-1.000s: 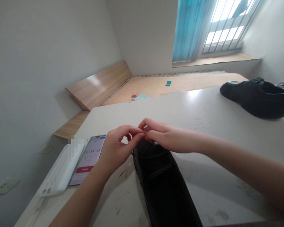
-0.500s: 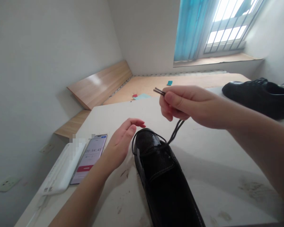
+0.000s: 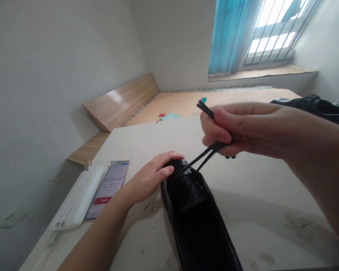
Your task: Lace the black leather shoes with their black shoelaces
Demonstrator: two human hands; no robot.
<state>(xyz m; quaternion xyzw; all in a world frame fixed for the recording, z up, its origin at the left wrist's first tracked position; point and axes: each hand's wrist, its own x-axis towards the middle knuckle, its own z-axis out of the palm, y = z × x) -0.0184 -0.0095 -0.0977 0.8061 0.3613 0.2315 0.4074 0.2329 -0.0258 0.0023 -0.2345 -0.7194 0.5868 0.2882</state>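
Note:
A black leather shoe (image 3: 190, 192) lies on the white tabletop with its toe pointing away from me. My left hand (image 3: 154, 175) lies over the toe from the left, fingers across the front and thumb on top, holding it. My right hand (image 3: 237, 130) is closed on the black shoelace (image 3: 202, 160), above and right of the shoe. Two lace strands run taut from the front eyelets up into my fist. The lace ends stick out past the thumb, and more lace shows below the fingers.
To the left lie a phone (image 3: 109, 188) showing a timer and a white power bank (image 3: 79, 199) with a cable. Another black shoe (image 3: 316, 107) stands at the right, partly behind my right arm. Wooden boards (image 3: 120, 101) and a blue curtain (image 3: 228, 37) are farther back.
My left hand has moved right onto the shoe's toe. My right hand has gone right, pulling the lace; the loose loop around the toe is gone and the strands are taut.

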